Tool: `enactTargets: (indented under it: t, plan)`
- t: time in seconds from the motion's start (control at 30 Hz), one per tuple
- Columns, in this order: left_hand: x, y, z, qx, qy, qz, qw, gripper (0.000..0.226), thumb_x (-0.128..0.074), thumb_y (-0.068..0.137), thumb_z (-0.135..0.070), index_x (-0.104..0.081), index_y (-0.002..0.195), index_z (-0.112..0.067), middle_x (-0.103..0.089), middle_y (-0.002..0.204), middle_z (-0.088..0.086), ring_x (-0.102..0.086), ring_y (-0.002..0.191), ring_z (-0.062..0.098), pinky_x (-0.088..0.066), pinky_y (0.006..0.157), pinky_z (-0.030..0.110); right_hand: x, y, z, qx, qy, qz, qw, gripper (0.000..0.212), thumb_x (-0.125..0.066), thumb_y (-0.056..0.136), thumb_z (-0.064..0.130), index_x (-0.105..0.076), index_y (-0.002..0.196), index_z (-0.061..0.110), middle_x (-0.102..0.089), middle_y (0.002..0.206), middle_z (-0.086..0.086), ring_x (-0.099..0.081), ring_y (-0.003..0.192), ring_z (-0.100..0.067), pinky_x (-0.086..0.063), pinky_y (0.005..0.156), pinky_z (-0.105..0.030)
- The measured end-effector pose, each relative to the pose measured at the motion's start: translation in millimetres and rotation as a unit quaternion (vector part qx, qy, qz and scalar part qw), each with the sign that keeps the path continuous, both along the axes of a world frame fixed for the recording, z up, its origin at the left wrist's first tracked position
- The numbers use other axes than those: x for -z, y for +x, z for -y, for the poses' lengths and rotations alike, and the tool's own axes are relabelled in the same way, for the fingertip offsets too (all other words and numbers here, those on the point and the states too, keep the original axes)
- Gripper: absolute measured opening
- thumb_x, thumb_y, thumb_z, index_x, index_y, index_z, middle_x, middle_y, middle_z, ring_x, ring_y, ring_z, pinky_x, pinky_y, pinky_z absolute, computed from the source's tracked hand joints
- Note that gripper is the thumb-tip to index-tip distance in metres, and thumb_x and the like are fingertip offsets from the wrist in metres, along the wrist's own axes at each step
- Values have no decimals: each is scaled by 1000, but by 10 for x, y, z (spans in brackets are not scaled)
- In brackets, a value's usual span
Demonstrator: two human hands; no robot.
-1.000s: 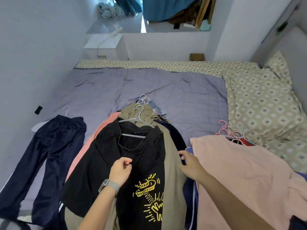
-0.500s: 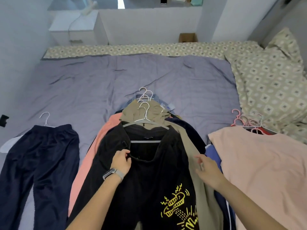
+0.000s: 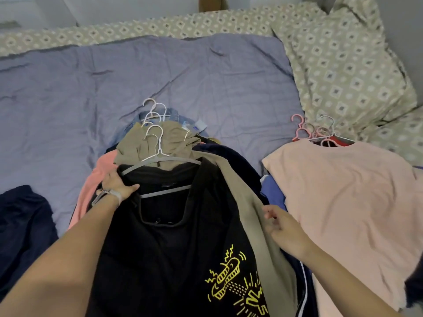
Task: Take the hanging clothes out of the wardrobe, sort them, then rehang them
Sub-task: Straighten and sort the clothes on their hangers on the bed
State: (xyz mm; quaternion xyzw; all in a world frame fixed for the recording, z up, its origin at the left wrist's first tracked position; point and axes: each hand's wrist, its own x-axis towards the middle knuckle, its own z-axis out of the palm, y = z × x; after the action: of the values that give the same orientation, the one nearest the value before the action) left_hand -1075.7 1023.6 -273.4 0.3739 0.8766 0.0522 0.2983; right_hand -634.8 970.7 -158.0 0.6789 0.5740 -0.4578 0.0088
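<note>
Floppy black tee (image 3: 164,243) is sliding around, so we're gripping its hanger shoulder with our left hand (image 3: 117,186), right hand (image 3: 282,229) loose and holding nothing.

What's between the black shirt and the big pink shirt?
In the head view, a tan garment, dark navy clothes, a blue one and the right hand lie between black shirt and pink shirt.

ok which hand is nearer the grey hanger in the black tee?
Left. The left hand grips the black tee at the grey hanger shoulder; the right hand rests lower right, on the khaki garment.
</note>
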Motion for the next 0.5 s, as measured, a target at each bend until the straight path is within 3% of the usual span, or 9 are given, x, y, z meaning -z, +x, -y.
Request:
enactTargets:
  t: [0.07, 0.13, 0.23, 0.33, 0.43, 0.5]
  plan:
    - [-86, 18, -38, -16, -24, 24, 999, 70, -81, 70, -18, -46, 129, -2, -51, 128, 22, -48, 119, 38, -37, 104, 42, 49, -49, 19, 12, -10, -8, 1000, 42, -52, 89, 1, -51, 128, 14, -53, 99, 5, -52, 82, 1, -37, 67, 2]
    - [-113, -14, -47, 4, -42, 24, 999, 58, -76, 76, -17, -51, 125, 0, -57, 123, 22, -52, 115, 37, -38, 98, 39, 78, -108, 42, 14, -21, -15, 1000, 43, -54, 88, 3, -51, 129, 17, -53, 100, 7, -53, 86, -1, -39, 71, -3]
    - [-275, 48, 42, 64, -54, 9, 996, 48, -70, 82, -26, -57, 125, -8, -63, 114, 19, -55, 109, 36, -39, 93, 35, 81, -203, 47, 4, -27, -30, 999, 44, -55, 88, 6, -50, 129, 20, -53, 102, 10, -53, 95, -4, -40, 87, -16]
    - [-489, 189, 272, 70, -18, 36, 997, 38, -64, 85, -39, -62, 118, -19, -67, 111, 11, -57, 108, 33, -41, 91, 35, 24, -288, 70, -12, -26, -51, 998, 41, -52, 90, 6, -50, 127, 22, -49, 98, 14, -49, 86, 2, -38, 83, -17]
    - [-794, 506, 613, 36, 28, -1, 999, 45, -52, 77, -63, -71, 95, -27, -72, 94, 3, -63, 97, 28, -47, 86, 34, -25, -298, 153, -2, -21, -63, 998, 40, -53, 90, 6, -51, 127, 22, -49, 98, 18, -51, 93, 1, -41, 87, -17]
    - [-1095, 771, 866, -4, 34, -56, 998, 47, -54, 81, -63, -73, 81, -21, -70, 75, 10, -64, 82, 33, -46, 77, 32, -87, -295, 211, -7, -11, -68, 998, 43, -58, 89, 9, -50, 129, 24, -51, 105, 15, -53, 105, -5, -39, 89, -16]
